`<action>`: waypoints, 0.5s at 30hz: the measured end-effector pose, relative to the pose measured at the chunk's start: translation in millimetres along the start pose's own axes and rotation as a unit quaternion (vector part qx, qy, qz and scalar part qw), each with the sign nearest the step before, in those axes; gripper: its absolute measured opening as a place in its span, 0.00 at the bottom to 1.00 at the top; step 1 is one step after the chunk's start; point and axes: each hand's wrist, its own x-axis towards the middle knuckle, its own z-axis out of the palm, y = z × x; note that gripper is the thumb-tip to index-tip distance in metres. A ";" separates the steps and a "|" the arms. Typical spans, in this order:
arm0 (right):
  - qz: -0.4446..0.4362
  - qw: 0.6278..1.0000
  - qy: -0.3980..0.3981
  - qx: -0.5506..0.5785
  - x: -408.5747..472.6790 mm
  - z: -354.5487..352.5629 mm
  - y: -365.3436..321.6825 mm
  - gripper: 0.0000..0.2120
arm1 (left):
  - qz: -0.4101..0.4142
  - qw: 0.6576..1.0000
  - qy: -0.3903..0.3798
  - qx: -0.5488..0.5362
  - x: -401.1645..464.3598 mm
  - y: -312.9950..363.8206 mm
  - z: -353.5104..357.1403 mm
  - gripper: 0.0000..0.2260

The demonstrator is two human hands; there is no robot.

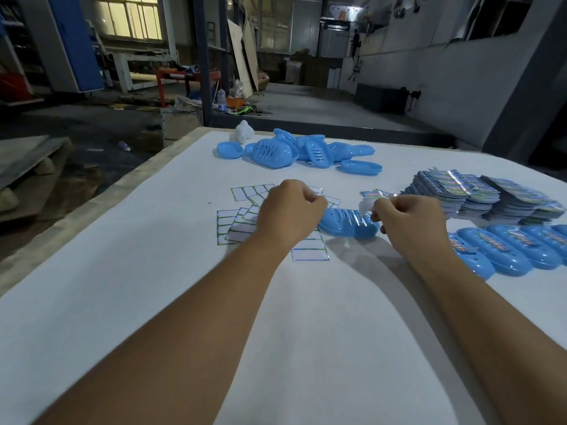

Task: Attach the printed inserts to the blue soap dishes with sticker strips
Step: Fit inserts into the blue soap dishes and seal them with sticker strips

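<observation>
Worktop [153, 302]: white sheet under everything; I keep stock far and right, with the near side left for my arms.
Insert stacks [478, 191]: printed inserts piled at the right, near my right hand so I can draw from them.
Finished row [521, 250]: blue dishes at the near right that already carry an insert, set aside from the work.
Loose dishes [294, 150]: bare blue dishes heaped at the far side, waiting.
Sticker sheets [236, 222]: fanned out under and left of my left hand, where strips peel off easily.
Current dish [348, 223]: lies between both hands on the worktop, slotted face up.
Left hand [291, 210]: fingers curled over the sheets; I cannot tell what it pinches, if anything.
Right hand [411, 222]: fingers pinch a small pale strip [366, 206] over the dish's right end, probably a sticker.
</observation>
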 end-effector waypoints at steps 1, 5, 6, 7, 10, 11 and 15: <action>-0.007 1.000 0.002 -0.005 -0.9 0.3 -1.3 0.12 | -0.006 0.996 -0.031 -0.083 -4.2 6.2 4.3 0.08; -0.048 0.999 0.001 -0.017 -3.6 1.7 -4.5 0.12 | 0.007 0.970 -0.116 -0.213 -15.3 20.1 13.4 0.09; -0.057 0.998 -0.001 -0.018 -4.4 2.1 -4.8 0.12 | 0.011 0.967 -0.125 -0.221 -15.3 20.7 14.3 0.09; -0.063 0.998 -0.004 -0.016 -5.0 2.5 -4.7 0.12 | 0.013 0.965 -0.133 -0.225 -15.0 20.6 15.2 0.08; -0.077 0.997 -0.017 -0.006 -5.2 3.4 -4.0 0.12 | 0.006 0.961 -0.156 -0.230 -14.8 19.8 18.0 0.07; -0.083 0.996 -0.024 -0.006 -5.3 3.6 -3.9 0.11 | 0.003 0.959 -0.162 -0.230 -15.1 19.8 19.3 0.07; -0.121 0.991 -0.062 -0.005 -3.8 3.6 -1.8 0.11 | -0.003 0.960 -0.153 -0.233 -12.7 17.2 21.2 0.06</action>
